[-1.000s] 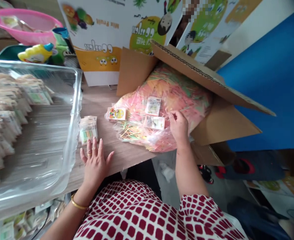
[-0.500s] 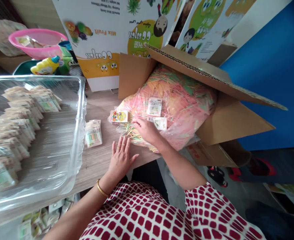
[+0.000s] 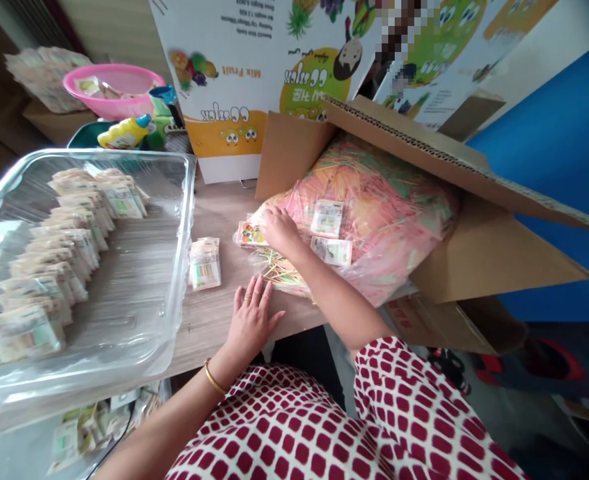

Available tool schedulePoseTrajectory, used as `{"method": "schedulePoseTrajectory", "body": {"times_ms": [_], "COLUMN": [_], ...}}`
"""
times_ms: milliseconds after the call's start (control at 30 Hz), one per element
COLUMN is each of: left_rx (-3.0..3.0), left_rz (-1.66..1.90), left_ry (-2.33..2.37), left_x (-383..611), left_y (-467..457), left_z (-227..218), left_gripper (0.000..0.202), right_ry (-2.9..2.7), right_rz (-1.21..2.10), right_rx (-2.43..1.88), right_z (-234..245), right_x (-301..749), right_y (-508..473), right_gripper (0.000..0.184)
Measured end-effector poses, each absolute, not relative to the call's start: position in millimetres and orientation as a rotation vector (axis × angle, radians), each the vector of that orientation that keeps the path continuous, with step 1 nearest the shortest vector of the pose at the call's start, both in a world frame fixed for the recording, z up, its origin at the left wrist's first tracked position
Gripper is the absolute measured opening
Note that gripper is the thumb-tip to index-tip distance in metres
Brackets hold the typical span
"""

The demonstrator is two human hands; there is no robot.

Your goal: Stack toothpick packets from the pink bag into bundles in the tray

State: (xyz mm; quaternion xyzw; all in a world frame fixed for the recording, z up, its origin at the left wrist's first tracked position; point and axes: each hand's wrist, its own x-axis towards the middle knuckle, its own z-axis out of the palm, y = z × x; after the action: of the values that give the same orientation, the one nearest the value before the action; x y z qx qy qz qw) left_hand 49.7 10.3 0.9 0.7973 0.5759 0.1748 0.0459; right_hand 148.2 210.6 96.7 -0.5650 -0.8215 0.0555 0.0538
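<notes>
My left hand (image 3: 248, 321) lies flat on the table, fingers spread, its tips near loose thin coloured sticks (image 3: 280, 268) at the mouth of a clear plastic bag (image 3: 374, 200). My right hand (image 3: 281, 232) is over the bag's left end, fingers curled and bunched; what they hold, if anything, is hidden. It covers the right end of a small printed packet (image 3: 251, 233). Two more sachets, an upper one (image 3: 327, 219) and a lower one (image 3: 332, 251), rest on the bag. A small stack of filled sachets (image 3: 205, 264) lies left of my left hand.
A clear plastic tray (image 3: 139, 293) with rows of filled sachets (image 3: 74, 233) stands on the left. An open cardboard box (image 3: 494, 247) surrounds the bag on the right. Behind are printed cartons (image 3: 229, 87), a pink basin (image 3: 109, 103) and a yellow bottle (image 3: 124, 133).
My right hand has moved up from the loose sticks to the printed packet, partly covering it. My left hand stays flat on the table. The whole view has shifted somewhat.
</notes>
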Motion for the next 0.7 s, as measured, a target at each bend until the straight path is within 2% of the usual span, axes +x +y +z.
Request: {"method": "schedulePoseTrajectory", "body": {"times_ms": [67,200,267,400,600,700], "left_rx": [2.418,2.379,2.347,2.335,2.296,2.342], "left_rz": [0.546,0.603,0.641,0.666,0.664,0.641], "left_ry": [1.766,1.776,1.792,1.800,1.865,1.810], "left_x": [47,45,44,43,39,39], "left_y": [11,16,19,21,30,41], "left_z": [1,2,3,5,17,17], "left_gripper": [0.063,0.064,0.065,0.059,0.052,0.058], "right_ry": [-2.500,-2.863,-2.945,-2.888,-2.797,-2.719], "right_rz": [0.198,0.427,0.327,0.173,0.269,0.331], "right_rx": [-1.700,-1.433,-1.415,-1.653,-1.857,-2.012], "right_z": [98,87,78,70,94,99], "right_x": [158,178,181,181,192,189], "right_y": [200,156,137,129,133,128], "right_gripper": [0.031,0.027,0.029,0.033,0.027,0.026]}}
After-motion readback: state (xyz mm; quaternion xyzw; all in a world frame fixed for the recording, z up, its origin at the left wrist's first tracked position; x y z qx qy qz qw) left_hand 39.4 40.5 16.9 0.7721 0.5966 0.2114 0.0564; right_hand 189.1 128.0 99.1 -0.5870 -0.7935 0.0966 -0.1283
